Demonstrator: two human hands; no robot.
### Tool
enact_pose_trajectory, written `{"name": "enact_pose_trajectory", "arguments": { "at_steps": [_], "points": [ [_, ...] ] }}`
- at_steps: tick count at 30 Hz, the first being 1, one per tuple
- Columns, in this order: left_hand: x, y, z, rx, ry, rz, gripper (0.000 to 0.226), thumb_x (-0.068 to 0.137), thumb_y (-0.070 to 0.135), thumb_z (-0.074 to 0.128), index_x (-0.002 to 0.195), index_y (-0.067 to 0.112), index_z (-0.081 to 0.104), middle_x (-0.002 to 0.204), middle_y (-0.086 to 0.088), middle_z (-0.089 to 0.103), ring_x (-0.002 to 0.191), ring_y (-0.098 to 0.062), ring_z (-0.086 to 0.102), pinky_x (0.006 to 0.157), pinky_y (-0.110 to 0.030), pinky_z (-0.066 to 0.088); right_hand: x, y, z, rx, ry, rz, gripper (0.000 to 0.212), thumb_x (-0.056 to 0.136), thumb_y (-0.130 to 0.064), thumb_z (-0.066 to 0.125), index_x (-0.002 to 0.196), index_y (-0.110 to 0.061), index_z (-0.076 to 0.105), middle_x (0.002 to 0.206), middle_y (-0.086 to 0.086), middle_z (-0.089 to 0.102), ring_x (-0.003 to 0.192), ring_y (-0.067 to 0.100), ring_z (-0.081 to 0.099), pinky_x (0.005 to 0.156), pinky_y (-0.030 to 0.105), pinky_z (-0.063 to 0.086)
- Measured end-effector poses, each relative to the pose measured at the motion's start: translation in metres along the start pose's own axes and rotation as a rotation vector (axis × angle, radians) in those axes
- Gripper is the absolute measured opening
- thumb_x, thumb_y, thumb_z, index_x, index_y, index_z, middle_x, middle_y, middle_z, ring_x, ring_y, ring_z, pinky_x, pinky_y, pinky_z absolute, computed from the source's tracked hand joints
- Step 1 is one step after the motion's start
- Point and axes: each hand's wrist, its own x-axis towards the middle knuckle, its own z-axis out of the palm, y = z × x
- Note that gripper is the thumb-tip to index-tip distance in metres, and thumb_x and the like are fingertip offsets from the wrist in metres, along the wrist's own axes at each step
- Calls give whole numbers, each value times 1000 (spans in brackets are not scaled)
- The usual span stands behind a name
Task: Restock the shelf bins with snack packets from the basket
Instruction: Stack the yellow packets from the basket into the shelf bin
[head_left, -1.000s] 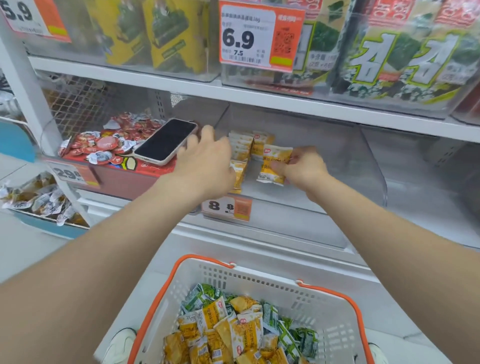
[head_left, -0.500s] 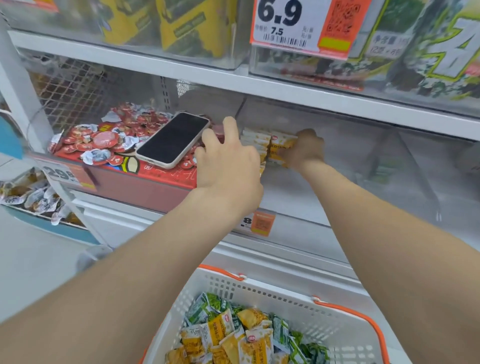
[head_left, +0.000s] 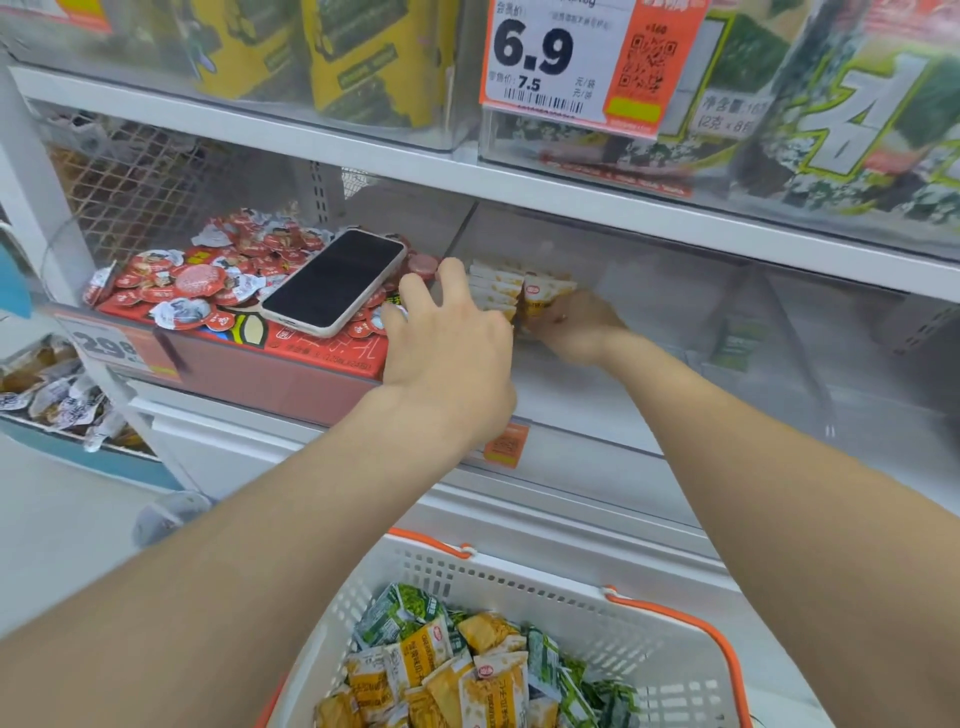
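Note:
A row of small yellow snack packets (head_left: 493, 288) stands at the left end of the clear shelf bin (head_left: 649, 332). My right hand (head_left: 579, 325) reaches into the bin and grips one yellow packet (head_left: 540, 296), pressing it against the row. My left hand (head_left: 449, 343) hovers at the bin's front left with fingers spread, touching the row's near side and holding nothing. Below, a white basket with orange handles (head_left: 670, 654) holds several yellow and green snack packets (head_left: 467, 670).
A phone (head_left: 335, 280) lies on red round snack cups in the red box (head_left: 291, 348) left of the bin. Price tags hang on the shelf edges. Seaweed packs fill the bins above. A lone green packet (head_left: 737, 343) lies deeper right in the clear bin.
My right hand has carried the yellow packet from the bin's front back against the row. My left hand stayed beside the row. The camera has moved closer to the shelf.

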Motion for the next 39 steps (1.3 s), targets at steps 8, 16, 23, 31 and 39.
{"name": "enact_pose_trajectory", "arguments": {
  "at_steps": [8, 16, 23, 31, 39],
  "points": [
    [-30, -10, -28, -18, 113, 70, 21, 93, 30, 58, 111, 20, 64, 118, -12, 54, 115, -38, 48, 96, -49, 44, -119, -15, -32, 5, 325, -357, 26, 88, -14, 50, 95, -20, 74, 84, -4, 70, 82, 21, 65, 82, 34, 55],
    [-84, 12, -3, -58, -348, 108, 18, 91, 37, 65, 101, 22, 64, 103, -6, 60, 98, -35, 64, 75, -36, 46, -246, -14, -4, -522, -147, -441, 23, 91, -32, 50, 101, -18, 65, 97, 12, 64, 91, 37, 65, 66, 34, 45],
    [-114, 46, 114, 140, -955, 305, 32, 96, 18, 57, 66, 14, 49, 68, -3, 49, 59, -20, 45, 62, -33, 44, -260, 24, 40, -756, -531, -401, 21, 97, -20, 53, 77, -18, 48, 81, 1, 46, 66, 22, 53, 51, 28, 36],
    [-152, 50, 228, 101, -1065, 324, 13, 101, 8, 48, 92, 13, 55, 79, -4, 45, 59, -17, 38, 53, -31, 33, -246, 20, 44, -729, -589, -456, 29, 100, -17, 53, 75, -18, 38, 82, 3, 45, 62, 17, 50, 51, 29, 37],
    [-171, 54, 252, 82, -992, 334, 28, 105, 14, 56, 79, 13, 46, 81, -4, 50, 74, -22, 53, 63, -34, 45, -238, 21, 44, -768, -610, -482, 29, 99, -13, 49, 73, -19, 39, 80, 3, 46, 59, 16, 47, 48, 29, 33]
  ]
}}
